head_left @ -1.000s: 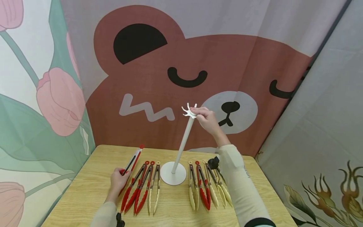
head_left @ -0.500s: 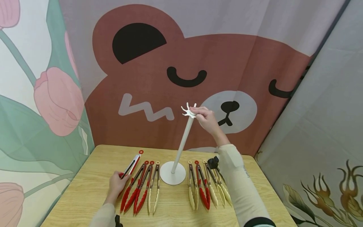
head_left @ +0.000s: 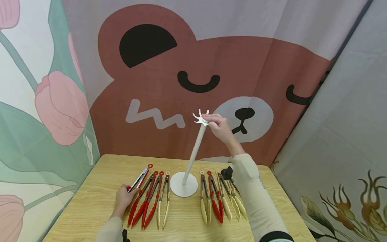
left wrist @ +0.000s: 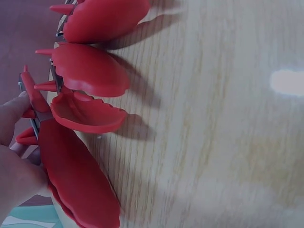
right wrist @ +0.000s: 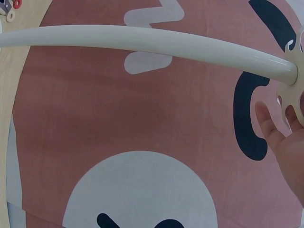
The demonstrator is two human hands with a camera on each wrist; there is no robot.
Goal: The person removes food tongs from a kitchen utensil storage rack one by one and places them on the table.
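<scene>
My left hand (head_left: 122,200) grips a pair of red-tipped tongs (head_left: 142,176) at the left of the table, its red ring end pointing up and away. In the left wrist view their red scalloped head (left wrist: 78,173) slants down beside other red tongs (left wrist: 90,71), close over the wood. At the top of a white utensil stand (head_left: 195,148), my right hand (head_left: 222,129) pinches the hooked head (head_left: 199,119) by its right side. The stand's round base (head_left: 181,191) sits on the table. In the right wrist view the fingers are partly hidden behind the hooked head (right wrist: 297,71).
Left of the base lie red tongs (head_left: 153,201) and cream tongs (head_left: 164,206). On its right are cream tongs (head_left: 205,205), red tongs (head_left: 217,203) and more cream-tipped ones, partly behind the right sleeve (head_left: 254,188). A bear-print curtain (head_left: 145,134) hangs behind the table (head_left: 99,191).
The tongs in my left hand have come down and nearer, their ring end lower. My left hand has shifted slightly left. The right hand stays on the stand's head.
</scene>
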